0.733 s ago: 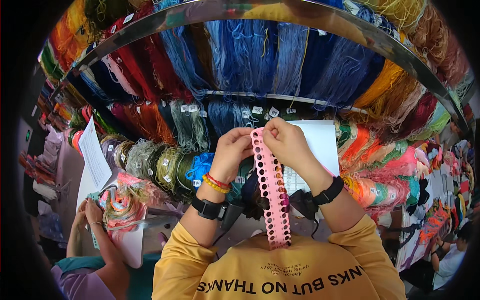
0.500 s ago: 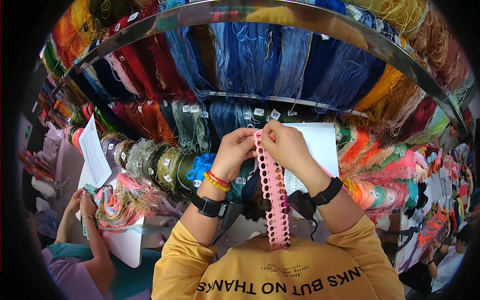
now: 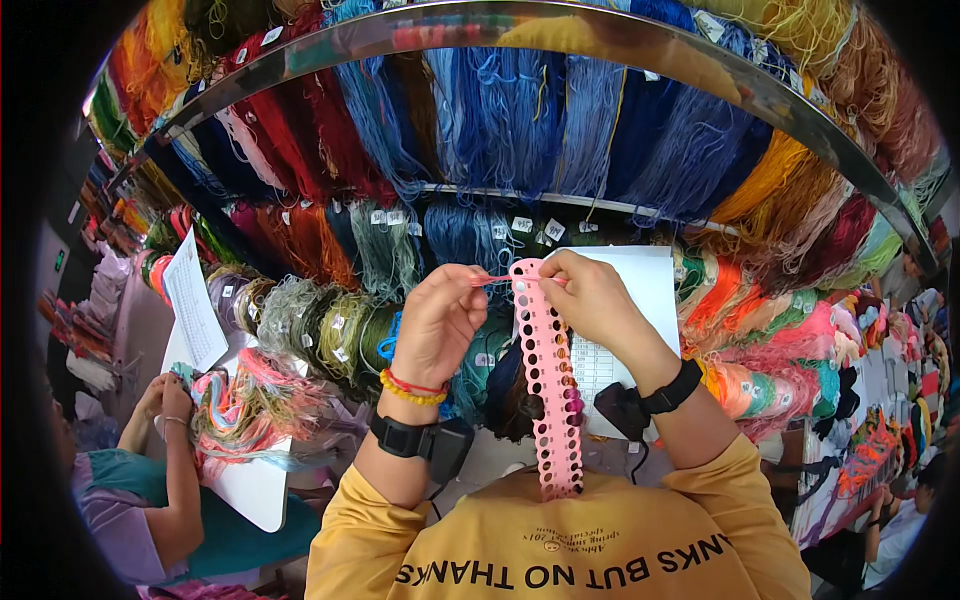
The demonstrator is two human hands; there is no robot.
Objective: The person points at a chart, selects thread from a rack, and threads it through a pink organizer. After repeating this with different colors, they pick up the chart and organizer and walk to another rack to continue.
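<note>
A long pink thread holder strip (image 3: pixel 548 375), with round holes along both edges, hangs down the middle in front of my chest. At its top right edge my right hand (image 3: pixel 594 298) is closed, pinching the strip; whether its fingertips also grip thread I cannot tell. A short length of pink thread (image 3: pixel 505 279) runs taut across the strip's top. Its left end is pinched between thumb and finger of my left hand (image 3: pixel 445 320), which is apart from the strip. Dark brown and purple threads (image 3: pixel 574 404) show at the strip's lower edges.
Behind my hands a printed sheet (image 3: pixel 640 300) lies against the thread rolls. Hanks of blue thread (image 3: pixel 500 120) hang under a curved metal rail (image 3: pixel 450 38). At the left, a co-worker's hands (image 3: pixel 165 400) are beside a white table (image 3: pixel 255 500) with multicoloured thread (image 3: pixel 255 400).
My left hand has moved left and down off the strip, drawing the pink thread out sideways. My right hand stays at the strip's top. The co-worker's hands have shifted slightly.
</note>
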